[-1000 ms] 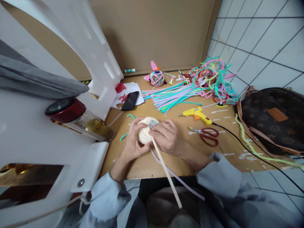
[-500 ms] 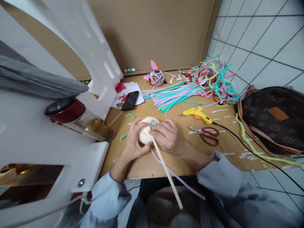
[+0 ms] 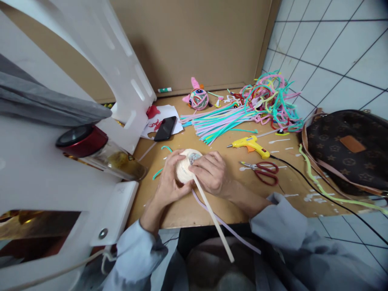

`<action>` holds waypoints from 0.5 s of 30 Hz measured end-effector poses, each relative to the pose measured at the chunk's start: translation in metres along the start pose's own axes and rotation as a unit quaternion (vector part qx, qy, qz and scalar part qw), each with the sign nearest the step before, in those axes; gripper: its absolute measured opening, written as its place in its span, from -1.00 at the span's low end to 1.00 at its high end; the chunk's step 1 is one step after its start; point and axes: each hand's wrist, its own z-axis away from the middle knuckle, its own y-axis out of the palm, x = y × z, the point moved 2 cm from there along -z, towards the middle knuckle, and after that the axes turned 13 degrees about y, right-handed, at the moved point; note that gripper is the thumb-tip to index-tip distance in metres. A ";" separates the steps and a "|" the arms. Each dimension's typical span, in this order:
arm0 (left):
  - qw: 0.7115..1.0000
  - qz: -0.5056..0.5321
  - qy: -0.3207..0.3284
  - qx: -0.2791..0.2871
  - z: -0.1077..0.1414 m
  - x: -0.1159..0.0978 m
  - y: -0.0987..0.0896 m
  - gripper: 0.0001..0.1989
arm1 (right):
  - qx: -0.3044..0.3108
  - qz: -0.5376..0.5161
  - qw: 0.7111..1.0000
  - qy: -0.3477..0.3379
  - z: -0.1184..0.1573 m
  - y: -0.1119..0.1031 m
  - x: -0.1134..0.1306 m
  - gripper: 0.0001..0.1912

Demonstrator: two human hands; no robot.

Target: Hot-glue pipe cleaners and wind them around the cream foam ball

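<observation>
A clear bottle with a dark red lid [image 3: 121,163] stands by the table's left edge, a yellowish-brown mass in its lower part. At the right edge sits a dark brown patterned bag with a tan patch [image 3: 342,153]; its contents are hidden. Near the middle of the front edge, above the wooden table [image 3: 184,218], is a rounded cream ball of wound strip [image 3: 183,169], with a greyish patch showing on top. The left hand [image 3: 170,178] cups it from the side, fingers curved around it; the right hand [image 3: 212,171] is closed, fingertips pinching at the ball where a flat, matt cream strip [image 3: 214,218] leaves it and hangs past the front edge. A thin lilac strip [image 3: 227,227] also crosses that edge. Toward the back right corner lies a tangled heap of fuzzy coloured stems [image 3: 277,99] — loops of pink, teal and yellow — beside a straight lilac-and-teal bundle [image 3: 218,123]. Right of the hands rest a smooth yellow plastic glue gun [image 3: 250,145] and red-handled metal scissors [image 3: 262,171].
</observation>
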 end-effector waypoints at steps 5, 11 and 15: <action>1.000 -0.006 0.008 -0.005 0.001 0.001 0.001 -0.37 | 0.002 -0.011 1.000 0.004 0.000 0.000 -0.001 -0.75; 0.999 -0.031 0.010 0.020 -0.002 -0.002 -0.001 -0.46 | -0.022 -0.021 1.000 0.006 -0.004 -0.002 0.002 -0.76; 0.999 -0.029 0.010 0.027 -0.004 -0.003 -0.002 -0.47 | -0.026 -0.020 0.999 0.011 -0.003 -0.001 0.002 -0.73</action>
